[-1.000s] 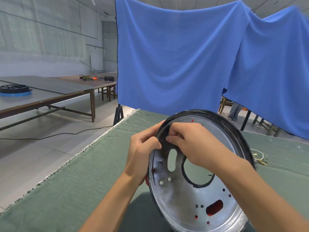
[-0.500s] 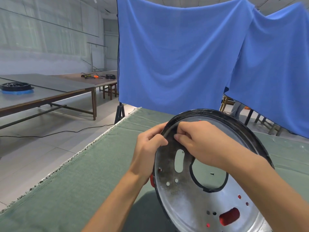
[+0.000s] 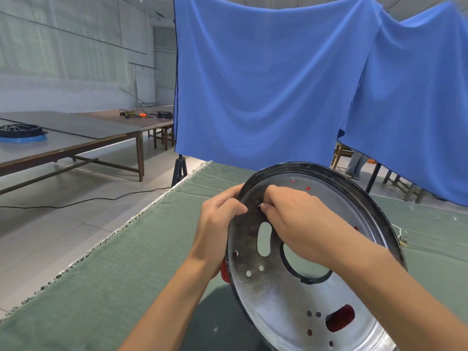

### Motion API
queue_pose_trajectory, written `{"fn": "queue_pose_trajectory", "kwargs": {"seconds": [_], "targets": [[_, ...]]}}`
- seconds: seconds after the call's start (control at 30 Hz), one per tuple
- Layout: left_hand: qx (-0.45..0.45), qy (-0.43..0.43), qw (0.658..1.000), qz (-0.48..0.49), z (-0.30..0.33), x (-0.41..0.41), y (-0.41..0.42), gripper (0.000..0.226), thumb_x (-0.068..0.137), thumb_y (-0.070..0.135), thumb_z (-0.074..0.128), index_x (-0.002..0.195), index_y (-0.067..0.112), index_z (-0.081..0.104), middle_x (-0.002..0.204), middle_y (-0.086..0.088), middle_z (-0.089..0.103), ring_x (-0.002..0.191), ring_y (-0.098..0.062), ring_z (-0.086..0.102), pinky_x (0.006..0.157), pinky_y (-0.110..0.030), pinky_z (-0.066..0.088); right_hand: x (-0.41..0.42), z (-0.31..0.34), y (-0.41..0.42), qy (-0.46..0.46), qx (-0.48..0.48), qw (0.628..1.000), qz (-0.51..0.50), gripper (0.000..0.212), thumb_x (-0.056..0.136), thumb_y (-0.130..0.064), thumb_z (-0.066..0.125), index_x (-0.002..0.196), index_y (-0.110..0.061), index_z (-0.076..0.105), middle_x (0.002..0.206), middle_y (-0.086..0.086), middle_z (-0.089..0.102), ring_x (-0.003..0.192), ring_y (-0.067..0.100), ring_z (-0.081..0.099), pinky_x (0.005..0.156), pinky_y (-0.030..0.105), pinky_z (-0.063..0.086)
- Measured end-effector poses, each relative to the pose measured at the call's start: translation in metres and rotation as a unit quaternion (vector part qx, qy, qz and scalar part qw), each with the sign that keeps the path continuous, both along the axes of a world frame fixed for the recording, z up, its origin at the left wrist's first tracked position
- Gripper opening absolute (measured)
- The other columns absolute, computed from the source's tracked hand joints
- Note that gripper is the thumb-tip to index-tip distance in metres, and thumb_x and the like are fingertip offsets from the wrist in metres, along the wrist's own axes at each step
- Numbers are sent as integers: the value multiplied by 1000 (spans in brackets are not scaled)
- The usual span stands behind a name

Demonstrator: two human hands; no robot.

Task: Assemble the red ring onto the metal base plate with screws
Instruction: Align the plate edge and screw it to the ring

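The metal base plate [image 3: 291, 297] stands tilted on edge above the green-covered desk [image 3: 114, 274], its dished face toward the camera. The left hand [image 3: 217, 224] grips its upper left rim, fingers curled behind it. The right hand [image 3: 293, 219] lies on the face, its fingers [image 3: 266, 207] pinched at a small hole near that rim; whether they hold a screw is too small to tell. The red ring [image 3: 224, 272] shows only as a sliver behind the plate and through its holes.

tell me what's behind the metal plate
Red ring sits behind the metal base plate, showing at its left edge and through holes like the slot. The rest is covered.
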State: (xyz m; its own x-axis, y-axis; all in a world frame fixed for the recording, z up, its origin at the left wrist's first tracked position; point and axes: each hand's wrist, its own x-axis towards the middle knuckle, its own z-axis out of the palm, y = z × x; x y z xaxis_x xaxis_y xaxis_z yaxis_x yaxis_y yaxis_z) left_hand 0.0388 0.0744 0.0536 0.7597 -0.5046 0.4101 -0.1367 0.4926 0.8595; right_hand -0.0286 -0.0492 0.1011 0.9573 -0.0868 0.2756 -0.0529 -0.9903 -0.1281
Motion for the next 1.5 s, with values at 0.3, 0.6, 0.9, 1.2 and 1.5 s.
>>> {"fn": "queue_pose_trajectory", "kwargs": {"seconds": [0.3, 0.6, 0.9, 1.2, 1.5], "targets": [[0, 3, 1000, -26, 2, -1, 1, 39, 70, 9, 42, 98, 1, 68, 90, -17, 67, 82, -23, 61, 68, -27, 50, 0, 2, 2, -1, -6, 1000, -11, 29, 100, -36, 28, 75, -21, 32, 78, -4, 47, 77, 26, 50, 71, 42, 43], [-3, 2, 999, -32, 4, -3, 1, 41, 69, 9, 41, 98, 1, 69, 89, -17, 65, 81, -24, 59, 68, -27, 49, 1, 1, 1, -9, -22, 1000, -8, 28, 101, -36, 28, 77, -21, 31, 76, -5, 44, 75, 26, 49, 66, 40, 40], [-10, -19, 999, -24, 4, -4, -1, 44, 69, 6, 41, 103, -1, 69, 93, -19, 66, 87, -25, 61, 75, -28, 52, 2, 1, 2, -17, -45, 999, 13, 24, 101, -34, 27, 80, -24, 31, 81, -7, 44, 78, 27, 51, 69, 42, 43], [-7, -42, 999, -7, 5, -7, -1, 34, 69, 6, 41, 85, 12, 70, 74, -2, 61, 71, -16, 53, 62, -21, 45, 3, 5, 8, -19, -56, 998, 6, 28, 100, -31, 29, 73, -25, 29, 78, -5, 45, 74, 24, 50, 64, 37, 39], [-23, -46, 999, -14, 5, -7, -2, 40, 69, 3, 41, 96, 6, 70, 79, -1, 68, 76, -14, 61, 65, -18, 48, 6, 7, 10, -17, -46, 999, -7, 27, 99, -28, 29, 72, -24, 32, 76, -5, 45, 76, 26, 50, 63, 36, 37]]}}
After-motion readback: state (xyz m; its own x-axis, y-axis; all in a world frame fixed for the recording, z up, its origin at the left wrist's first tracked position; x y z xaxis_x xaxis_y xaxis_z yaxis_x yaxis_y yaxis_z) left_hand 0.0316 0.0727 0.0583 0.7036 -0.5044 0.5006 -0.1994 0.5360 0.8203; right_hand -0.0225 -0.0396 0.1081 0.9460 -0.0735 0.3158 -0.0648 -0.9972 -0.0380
